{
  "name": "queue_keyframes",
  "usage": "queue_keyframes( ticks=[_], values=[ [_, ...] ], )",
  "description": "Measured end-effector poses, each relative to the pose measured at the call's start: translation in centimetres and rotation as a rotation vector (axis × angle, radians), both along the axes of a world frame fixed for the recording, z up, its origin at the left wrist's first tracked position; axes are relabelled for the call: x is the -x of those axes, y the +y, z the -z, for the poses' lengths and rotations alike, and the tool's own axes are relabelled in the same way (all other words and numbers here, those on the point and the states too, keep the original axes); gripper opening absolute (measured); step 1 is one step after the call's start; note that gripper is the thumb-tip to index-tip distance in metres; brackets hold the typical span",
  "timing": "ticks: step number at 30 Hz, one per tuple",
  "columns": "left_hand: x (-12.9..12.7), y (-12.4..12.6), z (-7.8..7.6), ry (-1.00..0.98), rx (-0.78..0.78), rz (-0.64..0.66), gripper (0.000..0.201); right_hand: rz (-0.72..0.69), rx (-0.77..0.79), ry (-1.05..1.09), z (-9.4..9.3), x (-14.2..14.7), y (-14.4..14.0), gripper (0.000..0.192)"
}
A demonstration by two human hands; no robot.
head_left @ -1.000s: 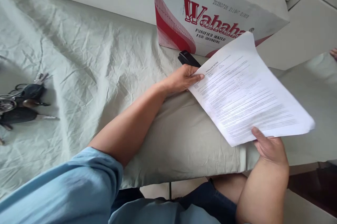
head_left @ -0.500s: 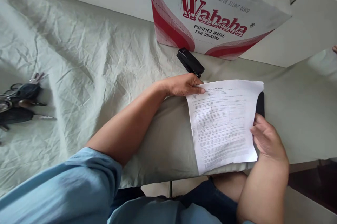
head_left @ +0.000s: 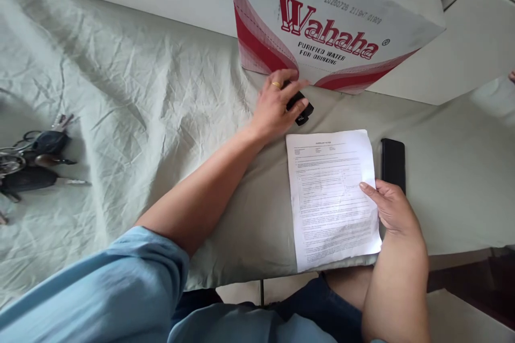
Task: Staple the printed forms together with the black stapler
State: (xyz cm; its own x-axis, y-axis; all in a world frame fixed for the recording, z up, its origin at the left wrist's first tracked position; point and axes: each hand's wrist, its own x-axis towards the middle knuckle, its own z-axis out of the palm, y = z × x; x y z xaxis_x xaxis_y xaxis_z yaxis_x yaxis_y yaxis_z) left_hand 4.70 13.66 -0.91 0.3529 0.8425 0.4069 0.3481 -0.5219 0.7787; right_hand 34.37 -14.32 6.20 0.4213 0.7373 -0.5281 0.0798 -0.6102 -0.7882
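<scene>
Grasping stapler point(head_left: 300, 107): left hand point(head_left: 277, 104); right hand point(head_left: 388, 206) pinning papers point(head_left: 332, 198).

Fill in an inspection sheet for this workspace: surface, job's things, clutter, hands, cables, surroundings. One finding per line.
Surface: wrinkled pale green cloth covering the table.
Job's things: printed paper sheets lying flat; black stapler just beyond them.
Clutter: bunch of keys at far left; black phone right of the sheets.
Hands: left hand on the stapler; right hand resting on the sheets' right edge.
Cables: nothing seen.
Surroundings: Wahaha water carton behind the stapler; pale wall beyond.
</scene>
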Motion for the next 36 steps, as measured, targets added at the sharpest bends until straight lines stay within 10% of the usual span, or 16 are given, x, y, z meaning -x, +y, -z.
queue_keyframes(
  ticks=[7,24,36],
  values=[
    [0.0,-0.1,0.2,0.0,0.007,0.299,0.042,-0.008,0.004,0.07,-0.2,0.8,0.6,0.062],
    [0.5,-0.5,-1.4,-0.037,0.184,0.458,0.03,0.118,-0.053,0.054,0.5,-0.3,0.0,0.058],
    [0.3,-0.8,-1.2,0.15,0.141,0.239,0.032,0.065,-0.163,0.014,0.0,-0.3,0.4,0.057]
  ],
)
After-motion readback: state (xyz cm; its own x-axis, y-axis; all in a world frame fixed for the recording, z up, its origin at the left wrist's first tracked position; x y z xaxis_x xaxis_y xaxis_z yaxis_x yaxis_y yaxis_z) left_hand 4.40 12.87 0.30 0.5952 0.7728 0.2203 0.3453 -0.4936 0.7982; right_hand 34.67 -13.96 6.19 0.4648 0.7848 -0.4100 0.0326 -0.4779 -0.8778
